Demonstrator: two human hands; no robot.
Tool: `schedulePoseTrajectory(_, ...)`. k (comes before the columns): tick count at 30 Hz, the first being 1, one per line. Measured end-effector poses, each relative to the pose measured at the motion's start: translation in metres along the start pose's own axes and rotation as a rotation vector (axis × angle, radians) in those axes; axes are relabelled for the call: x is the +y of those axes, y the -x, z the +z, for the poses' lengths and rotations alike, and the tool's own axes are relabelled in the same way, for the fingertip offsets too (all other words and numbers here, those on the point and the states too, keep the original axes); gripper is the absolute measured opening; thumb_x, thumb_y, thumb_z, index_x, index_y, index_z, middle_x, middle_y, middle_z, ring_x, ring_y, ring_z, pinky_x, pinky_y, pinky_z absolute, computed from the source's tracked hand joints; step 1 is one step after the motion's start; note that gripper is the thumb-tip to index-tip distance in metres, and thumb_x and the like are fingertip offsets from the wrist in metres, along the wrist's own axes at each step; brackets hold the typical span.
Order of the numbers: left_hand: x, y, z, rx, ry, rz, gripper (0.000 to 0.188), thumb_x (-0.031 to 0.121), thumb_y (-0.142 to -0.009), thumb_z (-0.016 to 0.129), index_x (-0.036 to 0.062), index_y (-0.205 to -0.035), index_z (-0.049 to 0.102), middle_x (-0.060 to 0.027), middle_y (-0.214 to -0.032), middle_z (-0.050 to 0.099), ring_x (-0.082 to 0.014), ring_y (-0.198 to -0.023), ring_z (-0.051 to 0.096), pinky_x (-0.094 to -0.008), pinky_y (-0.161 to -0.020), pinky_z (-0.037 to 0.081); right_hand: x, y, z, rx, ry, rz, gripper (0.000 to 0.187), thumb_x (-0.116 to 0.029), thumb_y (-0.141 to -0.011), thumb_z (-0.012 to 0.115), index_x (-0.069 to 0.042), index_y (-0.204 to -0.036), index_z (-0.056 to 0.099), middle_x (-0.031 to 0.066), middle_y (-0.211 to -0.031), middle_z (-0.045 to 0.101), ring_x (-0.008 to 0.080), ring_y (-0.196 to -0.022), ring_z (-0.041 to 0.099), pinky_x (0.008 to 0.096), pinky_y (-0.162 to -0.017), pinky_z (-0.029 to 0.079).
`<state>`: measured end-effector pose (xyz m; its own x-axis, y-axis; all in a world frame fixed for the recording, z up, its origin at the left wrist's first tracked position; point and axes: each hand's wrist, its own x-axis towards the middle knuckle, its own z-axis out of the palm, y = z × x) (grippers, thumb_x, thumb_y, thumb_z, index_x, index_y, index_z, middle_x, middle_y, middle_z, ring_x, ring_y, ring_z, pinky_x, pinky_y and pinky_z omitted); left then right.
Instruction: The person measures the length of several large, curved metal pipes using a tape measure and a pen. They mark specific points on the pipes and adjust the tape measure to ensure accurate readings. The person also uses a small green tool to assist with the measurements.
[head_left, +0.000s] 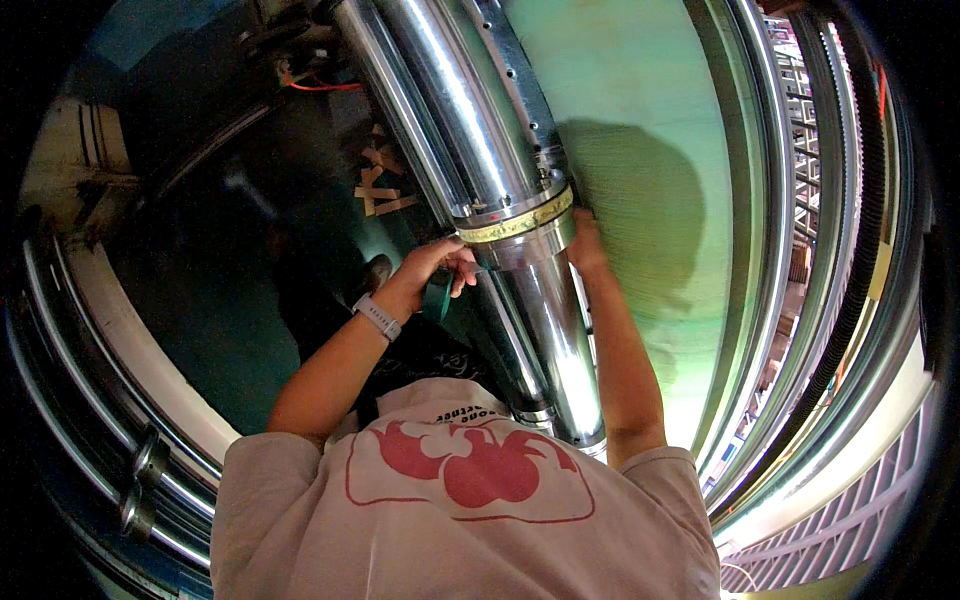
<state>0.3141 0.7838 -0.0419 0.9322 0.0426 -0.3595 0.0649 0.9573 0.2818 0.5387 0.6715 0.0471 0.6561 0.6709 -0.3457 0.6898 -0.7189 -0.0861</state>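
Note:
A large shiny metal roller (455,110) runs away from me, with a narrower polished cylinder (560,330) on its near side. Around the joint between them goes a yellowish, stained band (520,222). My left hand (440,268), with a pale watch on the wrist, is at the left side of the joint just below the band. Its fingers are curled together, and a thin dark green strip (438,300) hangs from them. On the opposite side, my right hand (585,240) reaches round the joint beside the band. Its fingertips are hidden behind the metal.
A broad pale green curved surface (640,200) lies close on the right, with metal rails (770,250) beyond it. Small wooden pieces (375,190) lie on the dark floor to the left. Steel bars (100,400) curve along the left edge.

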Motion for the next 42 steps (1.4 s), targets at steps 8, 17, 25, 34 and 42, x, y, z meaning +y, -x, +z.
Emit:
schedulePoseTrajectory(8, 0.003, 0.006, -0.009, 0.033, 0.046, -0.056, 0.044, 0.030, -0.089, 0.041, -0.0101, -0.097, 0.057, -0.0160, -0.069, 0.060, -0.0174, -0.052, 0.053, -0.0265, -0.047, 0.043, 0.003, 0.000, -0.002, 0.014, -0.174, -0.067, 0.047, 0.004, -0.070, 0.039, 0.002, -0.117, 0.046, 0.0250, -0.116, 0.047, 0.0387, -0.109, 0.044, 0.0410, -0.097, 0.032)
schedulePoseTrajectory(17, 0.001, 0.006, -0.014, -0.014, -0.043, -0.022, 0.045, 0.036, -0.087, 0.040, -0.0042, -0.092, 0.060, -0.0135, -0.070, 0.060, -0.0177, -0.052, 0.054, -0.0270, -0.049, 0.044, 0.007, 0.000, -0.014, -0.130, -0.203, -0.005, 0.042, -0.005, -0.073, 0.044, 0.003, -0.114, 0.048, 0.0263, -0.111, 0.051, 0.0371, -0.107, 0.048, 0.0396, -0.093, 0.036)
schedulePoseTrajectory(25, 0.003, 0.007, -0.017, -0.043, -0.078, -0.003, 0.046, 0.036, -0.087, 0.040, -0.0040, -0.095, 0.061, -0.0121, -0.071, 0.060, -0.0173, -0.054, 0.054, -0.0273, -0.050, 0.044, -0.028, 0.011, -0.031, -0.011, -0.153, 0.056, 0.040, -0.019, -0.079, 0.050, 0.003, -0.113, 0.049, 0.0265, -0.109, 0.053, 0.0346, -0.106, 0.050, 0.0368, -0.090, 0.037)
schedulePoseTrajectory(34, 0.002, 0.015, -0.027, -0.004, -0.011, 0.019, 0.044, 0.032, -0.088, 0.040, -0.0057, -0.096, 0.060, -0.0145, -0.071, 0.059, -0.0180, -0.052, 0.052, -0.0282, -0.048, 0.044, -0.001, 0.002, -0.005, 0.062, -0.281, 0.136, 0.045, -0.021, -0.077, 0.054, 0.002, -0.114, 0.045, 0.0256, -0.116, 0.047, 0.0342, -0.109, 0.045, 0.0378, -0.091, 0.035)
schedulePoseTrajectory(42, -0.004, 0.009, -0.036, -0.056, -0.059, -0.012, 0.048, 0.037, -0.087, 0.040, -0.0049, -0.097, 0.061, -0.0106, -0.069, 0.059, -0.0168, -0.052, 0.053, -0.0281, -0.051, 0.044, -0.017, 0.006, -0.019, 0.043, -0.131, 0.038, 0.036, -0.018, -0.072, 0.056, -0.001, -0.105, 0.055, 0.0249, -0.103, 0.055, 0.0378, -0.098, 0.053, 0.0418, -0.086, 0.040)
